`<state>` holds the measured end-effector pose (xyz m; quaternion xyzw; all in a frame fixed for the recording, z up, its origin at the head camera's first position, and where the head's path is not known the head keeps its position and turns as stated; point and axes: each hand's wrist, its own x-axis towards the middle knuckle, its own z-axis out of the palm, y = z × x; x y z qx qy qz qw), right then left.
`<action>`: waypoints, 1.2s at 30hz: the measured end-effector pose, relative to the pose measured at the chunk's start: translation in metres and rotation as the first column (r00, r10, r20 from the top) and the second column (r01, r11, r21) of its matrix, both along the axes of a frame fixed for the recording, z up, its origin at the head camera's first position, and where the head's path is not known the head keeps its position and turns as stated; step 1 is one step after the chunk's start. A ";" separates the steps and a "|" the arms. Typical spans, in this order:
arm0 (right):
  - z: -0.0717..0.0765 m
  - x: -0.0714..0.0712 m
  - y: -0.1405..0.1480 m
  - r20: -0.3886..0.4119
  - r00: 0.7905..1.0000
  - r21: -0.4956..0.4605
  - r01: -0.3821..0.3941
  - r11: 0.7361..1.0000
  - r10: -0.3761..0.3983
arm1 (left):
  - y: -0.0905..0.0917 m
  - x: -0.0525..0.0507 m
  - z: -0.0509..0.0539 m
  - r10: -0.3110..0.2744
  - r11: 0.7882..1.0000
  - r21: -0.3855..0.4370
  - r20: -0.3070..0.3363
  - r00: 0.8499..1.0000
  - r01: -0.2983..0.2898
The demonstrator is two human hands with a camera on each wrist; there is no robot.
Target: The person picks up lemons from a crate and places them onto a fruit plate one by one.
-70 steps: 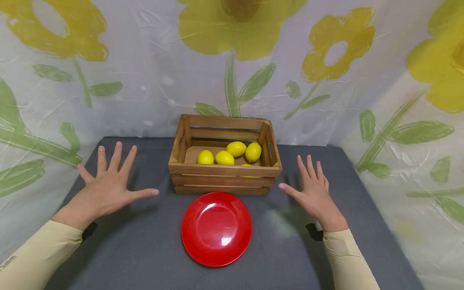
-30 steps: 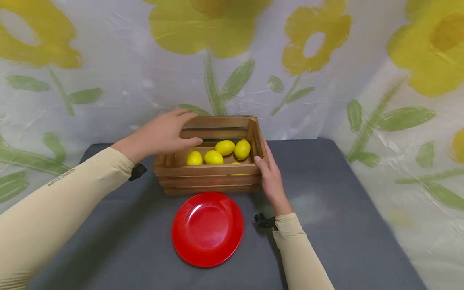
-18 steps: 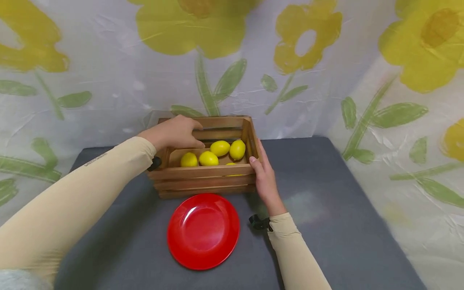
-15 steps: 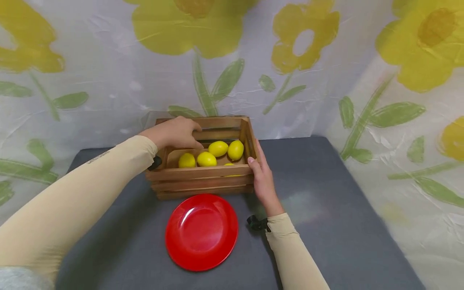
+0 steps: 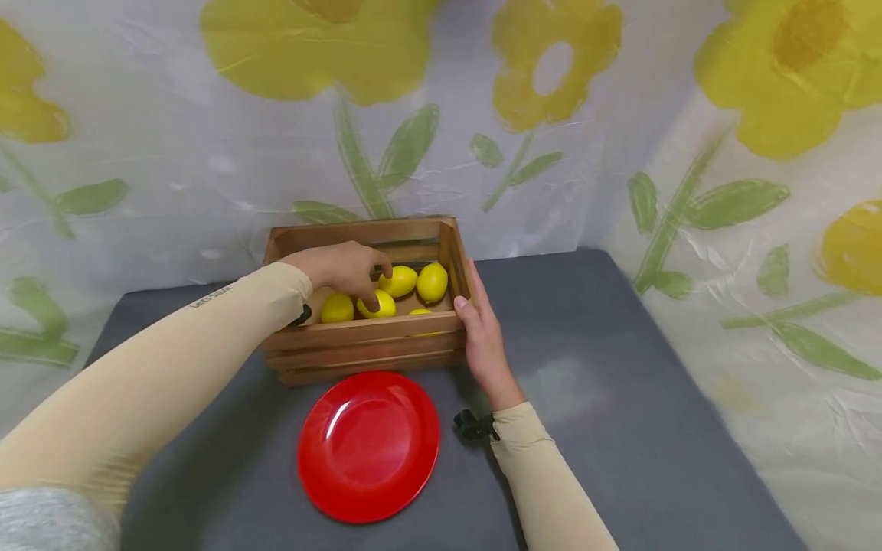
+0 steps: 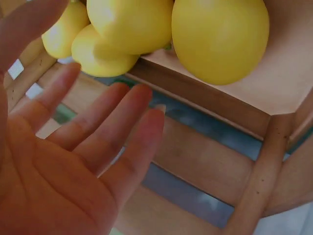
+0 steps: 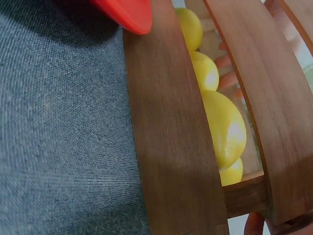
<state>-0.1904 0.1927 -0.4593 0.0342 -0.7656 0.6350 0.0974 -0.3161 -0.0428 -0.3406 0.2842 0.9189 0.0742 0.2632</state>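
Note:
A wooden crate (image 5: pixel 365 330) holds several yellow lemons (image 5: pixel 432 283). My left hand (image 5: pixel 342 268) reaches down inside it from the left, thumb and fingers apart above a lemon (image 5: pixel 377 304) near the middle. In the left wrist view, that hand (image 6: pixel 83 156) has its fingers loosely extended beside the lemons (image 6: pixel 220 39), gripping none; whether the thumb touches one is unclear. My right hand (image 5: pixel 485 344) holds the crate's right end, thumb at the front corner and fingers along the outer side. Through the slats, the right wrist view shows lemons (image 7: pixel 225 129).
A round red plate (image 5: pixel 368 448) lies on the dark grey table (image 5: pixel 620 428), close in front of the crate. Behind the table hangs a pale sheet (image 5: pixel 241 153) painted with yellow flowers.
Both hands have come in from the sides; the right took hold of the crate's end. My left hand has since lowered into the crate, moving right over the lemons. The head view has shifted.

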 end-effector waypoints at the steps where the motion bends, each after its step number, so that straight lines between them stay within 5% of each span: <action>1: 0.000 0.000 0.000 -0.003 1.000 -0.004 0.000 1.000 0.000 | 0.001 0.000 -0.001 -0.010 1.000 -0.006 0.003 1.000 0.010; 10: 0.001 -0.001 -0.001 -0.026 1.000 -0.007 -0.016 1.000 0.016 | 0.013 0.000 -0.009 -0.042 0.997 -0.067 0.081 0.996 0.047; 29: -0.001 -0.004 0.000 -0.053 0.998 -0.033 -0.031 0.999 0.029 | 0.020 0.004 -0.012 -0.082 0.983 -0.156 0.109 0.991 0.099; 36: -0.001 -0.002 0.000 -0.031 0.999 -0.036 -0.031 0.999 0.030 | 0.021 0.004 -0.022 -0.127 0.975 -0.170 0.105 0.986 0.144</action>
